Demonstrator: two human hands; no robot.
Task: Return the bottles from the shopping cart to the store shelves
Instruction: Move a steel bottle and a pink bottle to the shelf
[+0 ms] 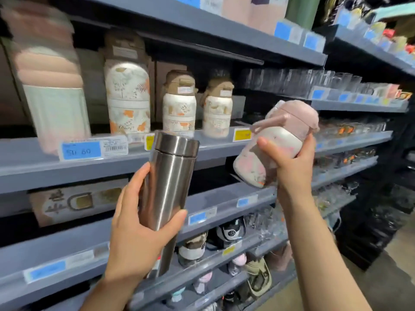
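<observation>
we see the grey shelf (pixel 213 147) carrying floral bottles (pixel 178 106). our left hand (pixel 139 232) grasps the steel flask (pixel 167 198), near upright, lid up. our right hand (pixel 289 160) grasps the pink-lidded bottle (pixel 276 142), tilted, lid up-right.

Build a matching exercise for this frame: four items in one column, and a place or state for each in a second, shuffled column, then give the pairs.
Items
1. steel flask
2. pink-lidded bottle
3. floral bottle with brown lid
4. clear glasses

Places or states
A. standing on the shelf, above a yellow price tag
B. tilted, gripped in the right hand
C. crowded on the shelf to the right
D. roughly upright, gripped in the left hand

Pairs: 1-D, 2-B, 3-A, 4-C
</observation>
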